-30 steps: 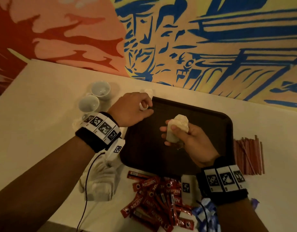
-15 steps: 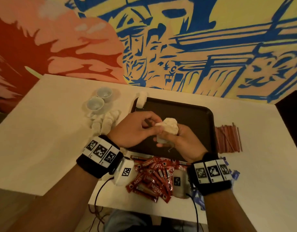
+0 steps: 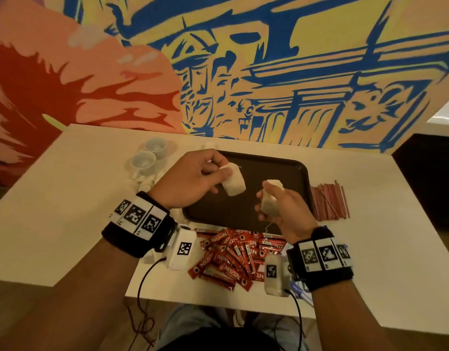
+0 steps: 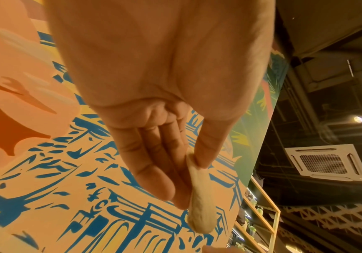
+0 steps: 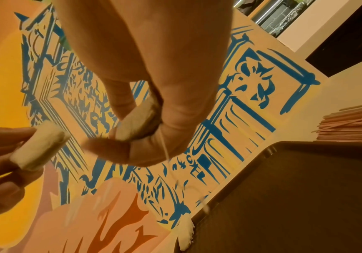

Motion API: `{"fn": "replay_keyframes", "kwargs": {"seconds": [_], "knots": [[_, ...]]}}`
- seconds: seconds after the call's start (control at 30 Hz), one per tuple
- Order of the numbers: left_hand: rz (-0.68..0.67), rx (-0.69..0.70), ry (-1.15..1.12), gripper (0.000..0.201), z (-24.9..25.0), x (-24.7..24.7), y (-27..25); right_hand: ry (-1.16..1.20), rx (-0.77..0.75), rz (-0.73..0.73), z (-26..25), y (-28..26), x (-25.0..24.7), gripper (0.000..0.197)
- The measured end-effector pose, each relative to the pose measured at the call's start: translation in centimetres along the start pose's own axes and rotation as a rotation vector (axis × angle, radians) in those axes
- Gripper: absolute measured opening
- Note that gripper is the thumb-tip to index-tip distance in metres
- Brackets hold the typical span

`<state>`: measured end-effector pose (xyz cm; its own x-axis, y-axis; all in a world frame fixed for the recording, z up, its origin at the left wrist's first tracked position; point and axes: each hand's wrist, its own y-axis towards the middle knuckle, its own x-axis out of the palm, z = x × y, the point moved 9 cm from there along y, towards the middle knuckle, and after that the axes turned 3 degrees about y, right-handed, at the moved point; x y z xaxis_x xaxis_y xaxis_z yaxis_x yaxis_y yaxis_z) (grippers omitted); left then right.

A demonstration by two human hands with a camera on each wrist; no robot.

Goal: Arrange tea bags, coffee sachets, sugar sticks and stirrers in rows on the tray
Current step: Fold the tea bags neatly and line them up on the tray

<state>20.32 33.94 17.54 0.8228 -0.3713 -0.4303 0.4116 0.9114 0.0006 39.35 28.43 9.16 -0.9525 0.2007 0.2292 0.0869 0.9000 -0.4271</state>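
Above the dark brown tray [image 3: 289, 171], my left hand [image 3: 193, 178] pinches one white tea bag [image 3: 234, 184] by its top between thumb and fingers; the left wrist view shows that tea bag [image 4: 200, 205] hanging from the thumb [image 4: 206, 150]. My right hand [image 3: 281, 209] grips a small stack of tea bags [image 3: 270, 198] over the tray's right half, a string dangling below. In the right wrist view the stack [image 5: 135, 123] sits between curled fingers, and the left hand's tea bag [image 5: 39, 147] is at the left.
Red coffee sachets [image 3: 233, 259] lie heaped on the white table in front of the tray. Pink stirrers [image 3: 328, 203] lie stacked right of the tray. Two white cups [image 3: 150, 155] and loose tea bags [image 3: 146, 181] sit to the left. Blue sachets [image 3: 298, 287] peek out under my right wrist.
My left hand came to the stack in my right hand, took one tea bag off it and drew it away to the left. The camera view pulled back.
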Motion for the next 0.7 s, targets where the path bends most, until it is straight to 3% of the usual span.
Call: {"fn": "replay_keyframes", "kwargs": {"seconds": [0.13, 0.33, 0.5, 0.7], "knots": [[-0.022, -0.026, -0.019, 0.014, 0.2, 0.6, -0.3, -0.147, 0.031, -0.002, 0.0, -0.5, -0.2, 0.036], [-0.102, -0.023, -0.048, 0.019, 0.8, 1.1, -0.1, -0.210, -0.114, -0.249, -1.6, -1.9, 3.3, 0.035], [-0.191, -0.005, -0.076, 0.020, 1.4, 1.4, -0.1, -0.310, -0.252, -0.203, -3.0, -1.6, 3.7, 0.033], [-0.236, -0.001, -0.070, 0.021, 0.9, 2.1, 0.0, -0.393, -0.313, -0.226, -3.4, -1.4, 3.6, 0.023]]}}
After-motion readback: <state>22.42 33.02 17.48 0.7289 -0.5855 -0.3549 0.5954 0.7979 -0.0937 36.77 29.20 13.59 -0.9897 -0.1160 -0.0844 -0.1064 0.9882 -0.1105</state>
